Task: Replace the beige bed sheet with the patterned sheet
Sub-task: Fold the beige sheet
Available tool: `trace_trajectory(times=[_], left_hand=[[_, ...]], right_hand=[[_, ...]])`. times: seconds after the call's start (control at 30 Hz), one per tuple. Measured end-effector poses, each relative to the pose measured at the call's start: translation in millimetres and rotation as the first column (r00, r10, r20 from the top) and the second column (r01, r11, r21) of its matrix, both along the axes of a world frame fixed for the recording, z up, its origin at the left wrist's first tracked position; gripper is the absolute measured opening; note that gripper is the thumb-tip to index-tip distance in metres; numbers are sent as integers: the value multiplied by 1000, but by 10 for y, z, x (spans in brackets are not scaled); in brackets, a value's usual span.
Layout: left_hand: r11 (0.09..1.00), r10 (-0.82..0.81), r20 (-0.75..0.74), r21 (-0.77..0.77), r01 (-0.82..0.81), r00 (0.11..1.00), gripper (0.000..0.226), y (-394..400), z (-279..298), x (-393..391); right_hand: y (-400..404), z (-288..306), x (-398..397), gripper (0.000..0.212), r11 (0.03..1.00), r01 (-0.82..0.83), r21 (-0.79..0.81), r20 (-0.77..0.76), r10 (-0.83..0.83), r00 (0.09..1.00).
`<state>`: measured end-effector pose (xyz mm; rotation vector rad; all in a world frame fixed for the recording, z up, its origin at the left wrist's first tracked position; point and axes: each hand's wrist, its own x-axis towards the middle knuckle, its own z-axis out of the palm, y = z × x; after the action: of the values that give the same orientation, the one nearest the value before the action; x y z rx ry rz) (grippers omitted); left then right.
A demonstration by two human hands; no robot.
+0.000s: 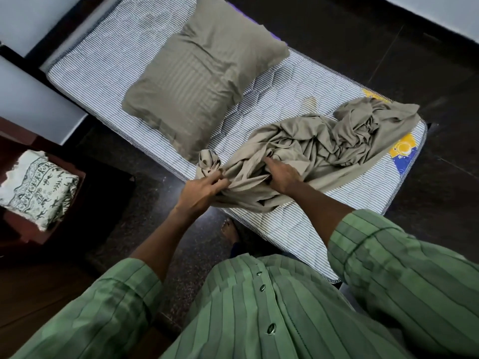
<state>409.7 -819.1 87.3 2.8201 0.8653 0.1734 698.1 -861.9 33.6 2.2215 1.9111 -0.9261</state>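
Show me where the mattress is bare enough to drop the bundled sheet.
Bare mattress left of the pillow, and a strip at the near end below the beige sheet. Crowded where both hands, left and right, grip the sheet.

— Inspector, any legible text, brand, number or sign on record?

— None can be read. The mattress (108, 60) carries a yellow and blue printed patch (403, 152) at its corner, with a round emblem; any lettering on it is too small and blurred to make out. A second yellow patch (371, 94) shows further along the same edge, partly covered, likewise unreadable.

— The folded patterned sheet (39, 189)?

— Dark figure motifs only. No characters.
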Motion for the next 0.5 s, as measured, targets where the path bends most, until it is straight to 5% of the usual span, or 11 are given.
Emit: trace_trajectory(times=[0.17, 0.33, 0.5], left_hand=[[983, -176, 61, 59, 173, 982, 18, -123, 96, -47], [984, -166, 77, 78, 160, 983, 19, -138, 155, -7], [980, -171, 101, 115, 159, 980, 18, -74, 233, 22]], right_hand=[[212, 23, -1, 82, 989, -150, -10, -82, 149, 985], [299, 46, -98, 47, 978, -187, -89, -56, 183, 982], [270, -20, -109, 38, 983, -164, -85, -41, 161, 986]])
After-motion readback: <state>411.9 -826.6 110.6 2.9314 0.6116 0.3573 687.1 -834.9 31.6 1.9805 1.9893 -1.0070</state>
